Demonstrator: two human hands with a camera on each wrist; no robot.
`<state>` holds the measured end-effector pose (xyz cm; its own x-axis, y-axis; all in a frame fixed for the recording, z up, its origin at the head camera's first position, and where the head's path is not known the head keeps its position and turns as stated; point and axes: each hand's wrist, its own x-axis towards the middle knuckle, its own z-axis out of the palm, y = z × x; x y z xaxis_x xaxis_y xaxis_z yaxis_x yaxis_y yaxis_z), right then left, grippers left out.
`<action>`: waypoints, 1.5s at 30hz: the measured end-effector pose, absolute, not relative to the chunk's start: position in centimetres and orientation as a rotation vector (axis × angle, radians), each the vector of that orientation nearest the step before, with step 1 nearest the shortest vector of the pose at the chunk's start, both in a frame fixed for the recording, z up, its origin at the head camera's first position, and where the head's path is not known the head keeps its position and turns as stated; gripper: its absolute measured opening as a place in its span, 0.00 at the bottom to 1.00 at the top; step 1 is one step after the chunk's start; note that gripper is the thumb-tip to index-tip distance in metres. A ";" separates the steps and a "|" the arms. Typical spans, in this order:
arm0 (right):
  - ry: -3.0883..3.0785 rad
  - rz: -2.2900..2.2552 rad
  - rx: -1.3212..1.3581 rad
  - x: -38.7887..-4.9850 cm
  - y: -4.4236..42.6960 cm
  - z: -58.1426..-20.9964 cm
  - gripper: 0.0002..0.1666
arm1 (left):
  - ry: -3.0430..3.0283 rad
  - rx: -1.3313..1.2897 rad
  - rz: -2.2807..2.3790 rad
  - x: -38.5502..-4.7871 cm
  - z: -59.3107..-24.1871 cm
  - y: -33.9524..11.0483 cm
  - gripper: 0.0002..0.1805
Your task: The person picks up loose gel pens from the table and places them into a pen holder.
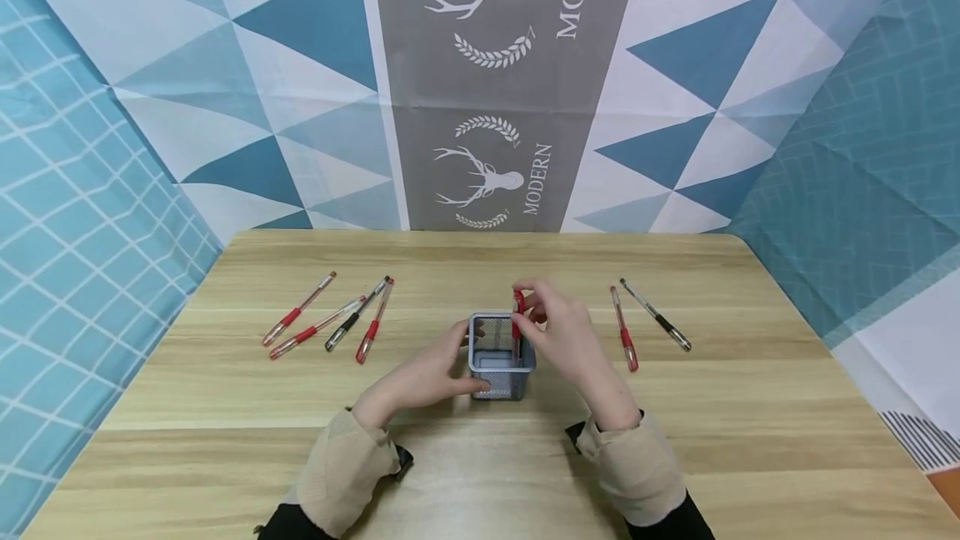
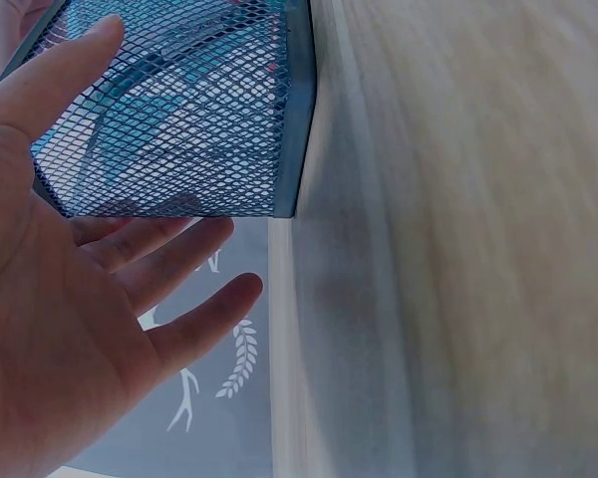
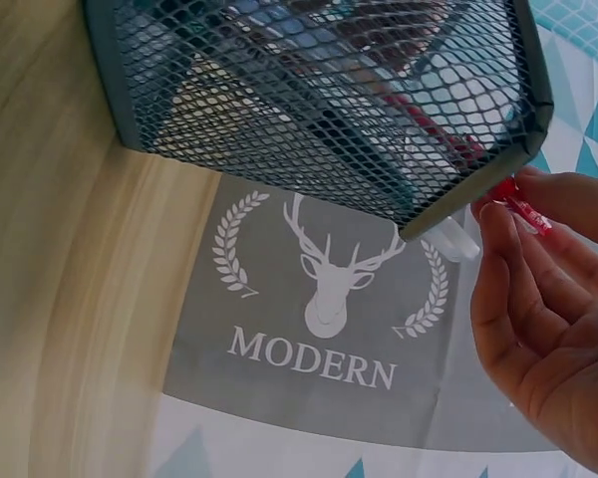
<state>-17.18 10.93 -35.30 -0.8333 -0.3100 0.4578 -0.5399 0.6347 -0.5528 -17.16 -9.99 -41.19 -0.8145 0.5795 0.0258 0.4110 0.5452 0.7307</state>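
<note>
A grey metal mesh pen holder (image 1: 502, 382) stands upright on the table. My left hand (image 1: 427, 373) holds it from the left, thumb on the near side and fingers at the far side, as the left wrist view shows around the mesh (image 2: 189, 129). With thumb and fingertips my right hand (image 1: 558, 327) pinches the top of a red gel pen (image 1: 517, 327). That pen is upright, its lower part inside the holder along the right wall. Through the mesh in the right wrist view the red pen (image 3: 419, 115) slants down from the fingers.
Left of the holder lie several pens: red pens (image 1: 288, 321) (image 1: 307, 334) (image 1: 375, 323) and a black pen (image 1: 348, 323). To the right lie another red pen (image 1: 624, 332) and a black pen (image 1: 660, 319). The wooden table (image 1: 480, 473) ends at a patterned cloth backdrop (image 1: 487, 107).
</note>
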 end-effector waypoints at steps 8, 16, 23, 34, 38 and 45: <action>-2.545 1.009 0.621 -17.2 10.9 -35.7 0.20 | 2.542 0.816 1.140 -17.0 -41.2 -9.9 0.51; -2.530 0.989 0.624 -17.2 10.7 -35.8 0.20 | 2.546 0.824 1.135 -17.1 -41.3 -9.9 0.51; -2.552 0.983 0.621 -17.2 10.6 -35.9 0.15 | 2.546 0.822 1.128 -17.1 -41.3 -9.9 0.51; -2.557 0.917 0.618 -17.2 10.5 -35.9 0.14 | 2.560 0.839 1.137 -17.1 -41.4 -9.9 0.51; -2.563 0.884 0.614 -17.2 10.5 -35.8 0.16 | 2.564 0.839 1.134 -17.1 -41.4 -9.9 0.51; -2.583 0.848 0.607 -17.4 10.5 -36.3 0.19 | 2.554 0.853 1.143 -17.2 -41.5 -9.9 0.51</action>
